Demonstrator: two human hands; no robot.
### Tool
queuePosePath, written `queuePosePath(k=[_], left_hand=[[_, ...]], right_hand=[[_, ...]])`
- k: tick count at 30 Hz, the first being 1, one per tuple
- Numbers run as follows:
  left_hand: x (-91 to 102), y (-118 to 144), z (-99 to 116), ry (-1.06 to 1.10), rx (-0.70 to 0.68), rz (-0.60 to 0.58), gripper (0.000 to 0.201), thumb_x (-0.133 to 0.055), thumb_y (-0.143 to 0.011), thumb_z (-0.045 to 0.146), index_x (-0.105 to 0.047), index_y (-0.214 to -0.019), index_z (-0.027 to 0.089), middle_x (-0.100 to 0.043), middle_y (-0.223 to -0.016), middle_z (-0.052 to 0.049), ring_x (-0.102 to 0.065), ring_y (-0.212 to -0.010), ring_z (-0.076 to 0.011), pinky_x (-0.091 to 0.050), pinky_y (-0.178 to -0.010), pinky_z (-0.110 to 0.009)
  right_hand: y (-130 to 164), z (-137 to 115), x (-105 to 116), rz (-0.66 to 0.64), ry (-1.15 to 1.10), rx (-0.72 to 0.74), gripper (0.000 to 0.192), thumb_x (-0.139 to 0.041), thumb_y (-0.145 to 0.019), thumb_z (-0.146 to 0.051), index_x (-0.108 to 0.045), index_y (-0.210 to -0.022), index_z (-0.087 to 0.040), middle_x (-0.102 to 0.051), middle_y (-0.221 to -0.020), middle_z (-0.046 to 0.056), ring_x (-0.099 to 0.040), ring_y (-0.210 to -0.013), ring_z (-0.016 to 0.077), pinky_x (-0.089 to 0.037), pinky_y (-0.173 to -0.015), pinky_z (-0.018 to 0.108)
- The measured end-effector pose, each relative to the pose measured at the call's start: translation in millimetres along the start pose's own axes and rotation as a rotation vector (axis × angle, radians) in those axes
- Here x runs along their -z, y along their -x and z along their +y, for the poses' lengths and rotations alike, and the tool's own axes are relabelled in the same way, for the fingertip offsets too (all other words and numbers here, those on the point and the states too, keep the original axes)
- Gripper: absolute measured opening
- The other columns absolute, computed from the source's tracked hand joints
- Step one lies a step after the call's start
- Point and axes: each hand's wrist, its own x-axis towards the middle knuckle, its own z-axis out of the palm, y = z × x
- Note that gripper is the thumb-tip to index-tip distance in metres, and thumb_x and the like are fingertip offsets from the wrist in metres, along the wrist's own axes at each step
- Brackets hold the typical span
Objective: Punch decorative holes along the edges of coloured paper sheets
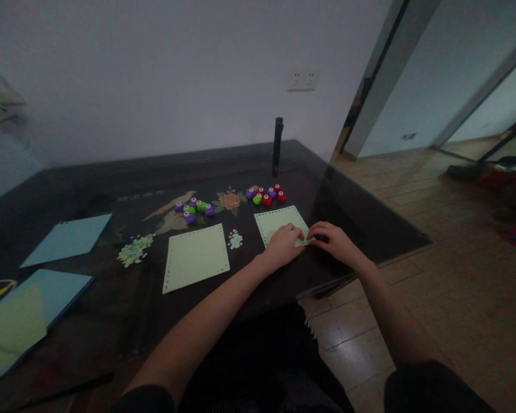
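Observation:
A pale green sheet of paper (279,222) with small holes along its edges lies on the dark table under my hands. My left hand (284,242) is closed at its near edge, fingertips pinching the paper. Close beside it, my right hand (334,242) has thumb and fingers closed on the near right corner. The fingers hide part of that edge. To the left lies another pale green sheet (198,257) with punched holes, and a small heap of paper bits (235,239) sits between the two sheets.
Several purple and green eyed toys (190,217) and several red, purple and green ones (267,200) stand farther back. A black upright post (277,146) rises behind them. At left are a larger heap of bits (134,250), a blue sheet (69,238) and stacked paper (64,287).

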Motion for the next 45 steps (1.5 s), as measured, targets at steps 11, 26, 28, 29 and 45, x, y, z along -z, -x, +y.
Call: queuePosePath(k=[11, 26, 28, 29, 45], left_hand=[[2.0, -0.1, 2.7, 0.036, 0.052, 0.029, 0.015, -0.052, -0.083, 0.026, -0.064, -0.088, 0.02, -0.059, -0.095, -0.005, -0.056, -0.091, -0.0181, -0.045, -0.081, -0.028], [3.4, -0.5, 1.8, 0.049, 0.054, 0.037, 0.016, -0.05, -0.083, 0.023, -0.064, -0.087, 0.019, -0.061, -0.094, -0.006, -0.056, -0.09, -0.0174, -0.044, -0.079, -0.026], [2.8, -0.9, 0.8, 0.048, 0.051, 0.037, 0.016, -0.049, -0.083, 0.023, -0.064, -0.087, 0.019, -0.061, -0.094, -0.005, -0.057, -0.09, -0.0172, -0.044, -0.079, -0.027], [2.5, -1.1, 0.4, 0.047, 0.047, 0.039, 0.016, -0.049, -0.083, 0.022, -0.064, -0.087, 0.018, -0.061, -0.093, -0.005, -0.057, -0.089, -0.017, -0.044, -0.079, -0.027], [-0.5, -2.8, 1.3, 0.013, 0.07, 0.057, 0.018, -0.049, -0.084, 0.027, -0.065, -0.085, 0.018, -0.063, -0.092, -0.005, -0.058, -0.084, -0.0162, -0.045, -0.074, -0.026]], right_hand=[[-5.9, -2.8, -4.3, 0.044, 0.033, 0.005, 0.012, -0.053, -0.082, -0.021, -0.064, -0.079, -0.02, -0.061, -0.087, 0.006, -0.056, -0.087, 0.0196, -0.044, -0.08, 0.034], [18.3, -24.4, -19.7, 0.266, 0.236, -0.085, 0.008, -0.058, -0.08, -0.027, -0.063, -0.081, -0.022, -0.059, -0.096, 0.008, -0.053, -0.094, 0.0242, -0.044, -0.081, 0.037], [18.1, -25.6, -23.1, 0.263, 0.3, -0.089, 0.008, -0.059, -0.08, -0.028, -0.064, -0.083, -0.022, -0.058, -0.098, 0.009, -0.052, -0.094, 0.0246, -0.045, -0.08, 0.038], [17.6, -26.1, -24.5, 0.265, 0.324, -0.087, 0.008, -0.059, -0.08, -0.027, -0.064, -0.083, -0.022, -0.058, -0.098, 0.009, -0.052, -0.094, 0.0245, -0.045, -0.08, 0.037], [12.5, -31.5, -29.2, 0.301, 0.366, -0.097, 0.011, -0.053, -0.083, -0.018, -0.063, -0.08, -0.019, -0.059, -0.093, 0.007, -0.052, -0.089, 0.0214, -0.043, -0.079, 0.032]])
